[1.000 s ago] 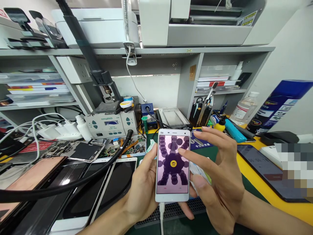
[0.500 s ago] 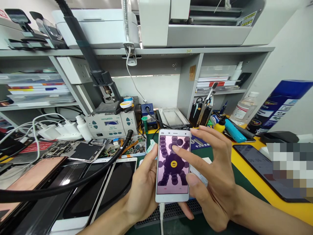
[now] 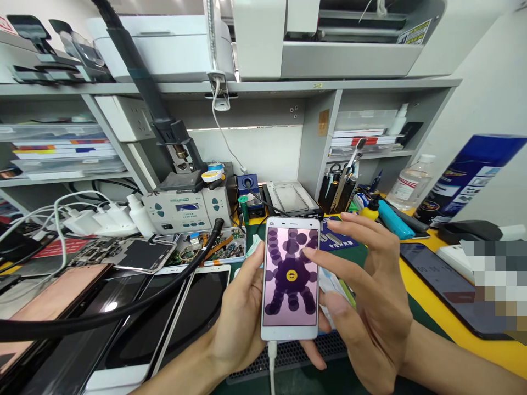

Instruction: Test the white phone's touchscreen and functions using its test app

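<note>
My left hand (image 3: pixel 242 307) is wrapped round a white smartphone (image 3: pixel 289 332), thumb along its left edge and fingers behind it. The phone is upright, screen facing me, and a white charging cable (image 3: pixel 272 356) is plugged into its bottom end. Its pink screen shows dark purple dots round a yellow circle. Over the screen's right side, my right hand (image 3: pixel 366 296) holds nothing, with its fingers apart. The index fingertip is at the upper right of the screen; whether it touches the glass I cannot tell.
Several phones and phone parts lie at left, crossed by a black hose (image 3: pixel 164 307). Behind them stand a parts tray (image 3: pixel 242 249) and a grey soldering station (image 3: pixel 187 211). At right are a dark phone (image 3: pixel 448 291), a clear bottle (image 3: pixel 411 181) and a blue can (image 3: pixel 473 175).
My right hand has shifted to the right, its index fingertip moving right and slightly down across the screen. The left hand and the smartphone have stayed almost still.
</note>
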